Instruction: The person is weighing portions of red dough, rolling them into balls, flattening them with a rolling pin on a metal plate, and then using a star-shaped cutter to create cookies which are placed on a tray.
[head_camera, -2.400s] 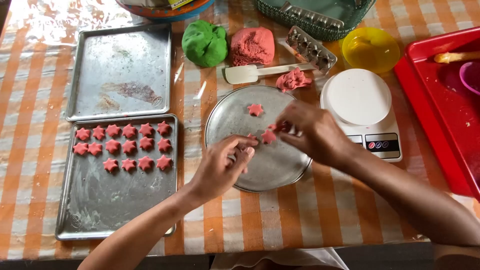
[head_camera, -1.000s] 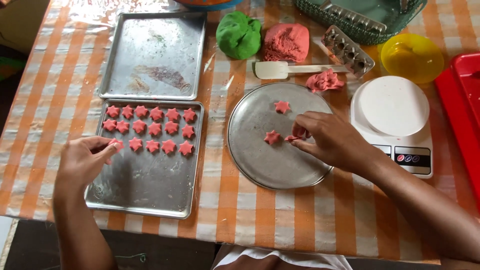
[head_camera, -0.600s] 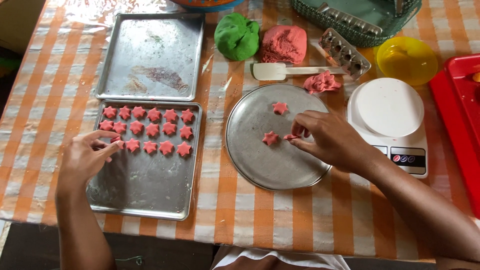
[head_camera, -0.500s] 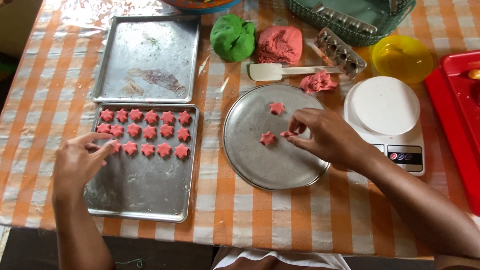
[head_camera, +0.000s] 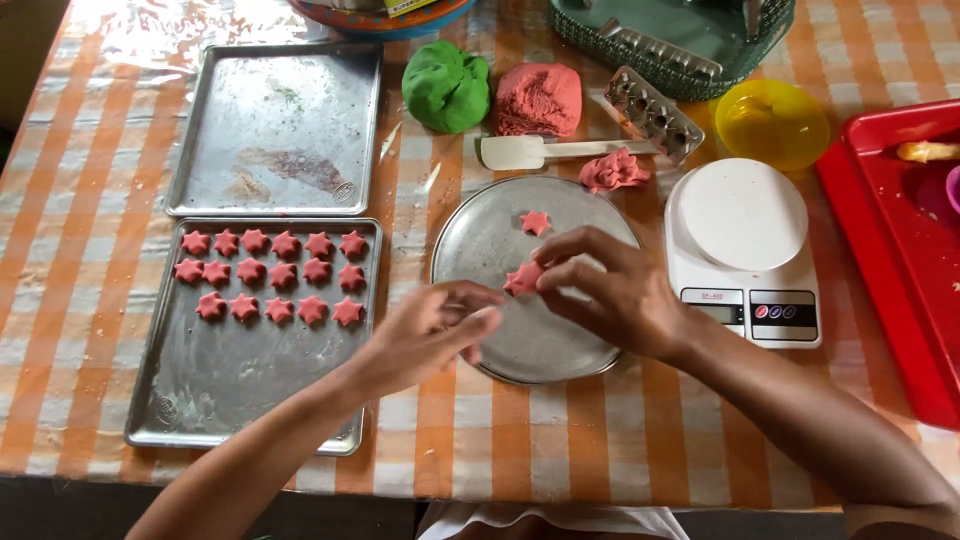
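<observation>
One pink dough star (head_camera: 523, 278) pinched in right hand (head_camera: 612, 297) fingers (head_camera: 556, 281), above round tray (head_camera: 480, 250)

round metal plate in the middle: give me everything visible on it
The round plate is a shallow, dull silver metal disc with a low raised rim, scuffed and lying flat on the orange checked tablecloth, between the baking tray and the white scale. One pink star piece lies near its far edge. The right hand holds another star over it; the left hand overlaps its near-left rim.
</observation>
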